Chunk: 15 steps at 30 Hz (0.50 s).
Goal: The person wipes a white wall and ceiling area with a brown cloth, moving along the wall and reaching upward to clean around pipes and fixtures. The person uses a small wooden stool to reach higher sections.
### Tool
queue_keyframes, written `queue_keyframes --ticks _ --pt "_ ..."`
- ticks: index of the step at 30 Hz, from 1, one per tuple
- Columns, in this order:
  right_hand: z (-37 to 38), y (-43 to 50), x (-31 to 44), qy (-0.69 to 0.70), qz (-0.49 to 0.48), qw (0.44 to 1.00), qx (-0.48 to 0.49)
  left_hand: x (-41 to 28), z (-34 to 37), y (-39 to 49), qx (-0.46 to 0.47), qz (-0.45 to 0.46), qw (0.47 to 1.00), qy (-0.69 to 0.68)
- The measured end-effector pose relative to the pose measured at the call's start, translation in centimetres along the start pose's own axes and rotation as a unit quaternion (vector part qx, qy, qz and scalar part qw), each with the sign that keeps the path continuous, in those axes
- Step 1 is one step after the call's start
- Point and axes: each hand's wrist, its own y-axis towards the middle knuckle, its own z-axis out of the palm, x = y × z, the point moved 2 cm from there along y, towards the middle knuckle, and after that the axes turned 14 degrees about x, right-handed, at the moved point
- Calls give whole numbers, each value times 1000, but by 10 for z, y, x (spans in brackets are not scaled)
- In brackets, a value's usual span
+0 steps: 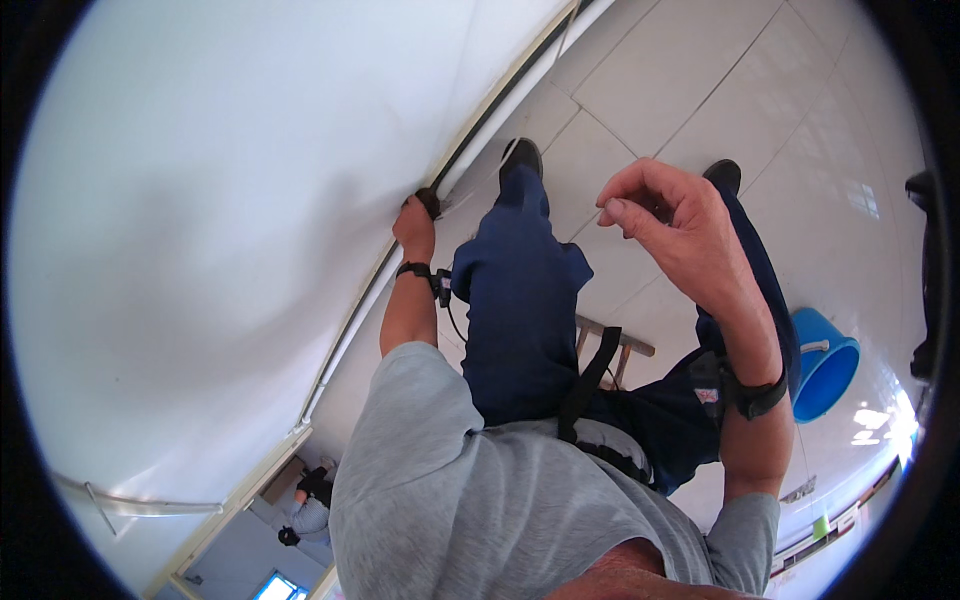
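My left hand (414, 227) is closed around a dark brown object (428, 201), mostly covered by the fingers; what it is cannot be made out. It is held against the wall's lower edge, at a white pipe (504, 112). A thin pale cord (510, 156) curves near that hand. Above the floor and in front of my right thigh, my right hand (679, 229) hangs in the air with loosely curled fingers. Its thumb and forefinger tips nearly meet; nothing is visible between them, though the palm is hidden. Both forearms wear black straps with small devices.
The white wall (225, 225) rises along my left. Behind my right leg a blue bucket (825, 367) rests on the tiled floor (690, 82). A wooden stool (634, 343) is partly visible beneath me. Another person (307, 510) is beyond the doorway; a dark object (930, 277) stands far right.
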Motion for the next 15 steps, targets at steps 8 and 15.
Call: queue_keyframes --ticks 8,15 --pt "0 -4 1 16 -7 1000 -4 -29 -24 -14 1 47 997 -54" --pt "-1 2 -3 -2 7 1000 6 -160 -98 49 -81 208 971 -90"
